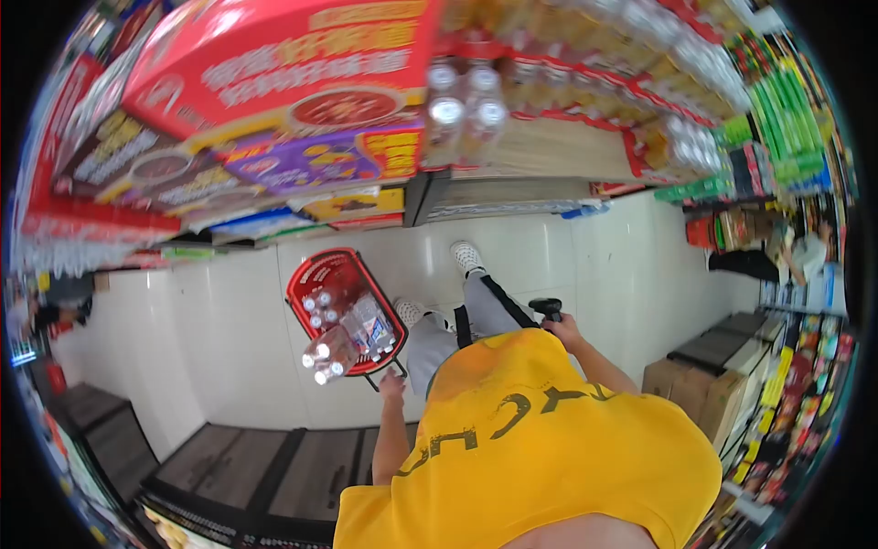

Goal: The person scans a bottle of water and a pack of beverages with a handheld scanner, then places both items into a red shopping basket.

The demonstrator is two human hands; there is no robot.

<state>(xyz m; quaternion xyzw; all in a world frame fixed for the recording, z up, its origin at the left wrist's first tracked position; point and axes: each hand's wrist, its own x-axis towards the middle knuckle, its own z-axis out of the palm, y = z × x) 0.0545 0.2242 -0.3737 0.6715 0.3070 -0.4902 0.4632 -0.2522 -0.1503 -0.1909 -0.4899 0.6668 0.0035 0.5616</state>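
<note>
The red basket (pixel 343 267) sits on the floor (pixel 224 316), left; the left hand (pixel 391 380) is by its handle (pixel 371 382), grip unclear. A sharp tug could spill the jutting bottles (pixel 334 353). The right hand (pixel 564 330) clamps a black device (pixel 547 306).

Red open-topped basket (pixel 335 263), clear white-capped bottles (pixel 334 349) inside, some jutting past its rim, black object (pixel 546 306) held upright nearby
</note>
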